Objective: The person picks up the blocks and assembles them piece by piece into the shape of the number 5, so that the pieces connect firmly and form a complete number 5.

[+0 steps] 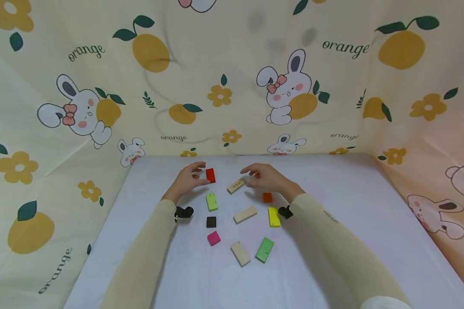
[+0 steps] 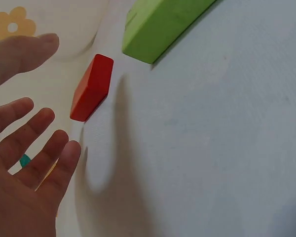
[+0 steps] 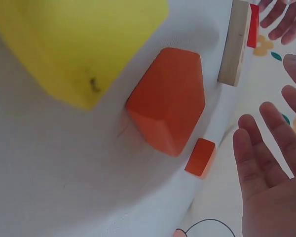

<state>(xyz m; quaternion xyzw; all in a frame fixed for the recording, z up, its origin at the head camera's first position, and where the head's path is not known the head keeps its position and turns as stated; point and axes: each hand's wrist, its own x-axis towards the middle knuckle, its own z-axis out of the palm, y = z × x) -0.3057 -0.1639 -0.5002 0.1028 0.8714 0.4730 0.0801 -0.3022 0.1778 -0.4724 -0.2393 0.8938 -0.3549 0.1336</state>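
Note:
My left hand (image 1: 188, 178) hovers just left of a red block (image 1: 210, 175), fingers spread and loosely bent. In the left wrist view that red block (image 2: 92, 89) lies beyond the fingertips, and nothing is in the palm. Across from it, my right hand (image 1: 268, 177) is held over the table beside a plain wooden block with dark markings (image 1: 236, 186), its fingers relaxed around nothing. The right wrist view shows an orange block (image 3: 170, 101) near the wrist and a smaller-looking orange block (image 3: 201, 157) close to the fingers; the latter is hidden by the hand in the head view.
Nearer me lie a light green block (image 1: 212, 202), a black block (image 1: 211, 222), a pink block (image 1: 214, 238), two wooden blocks (image 1: 245, 215), a yellow block (image 1: 273, 217) and a green block (image 1: 264, 249). A printed curtain (image 1: 232, 86) borders the white table (image 1: 332, 193).

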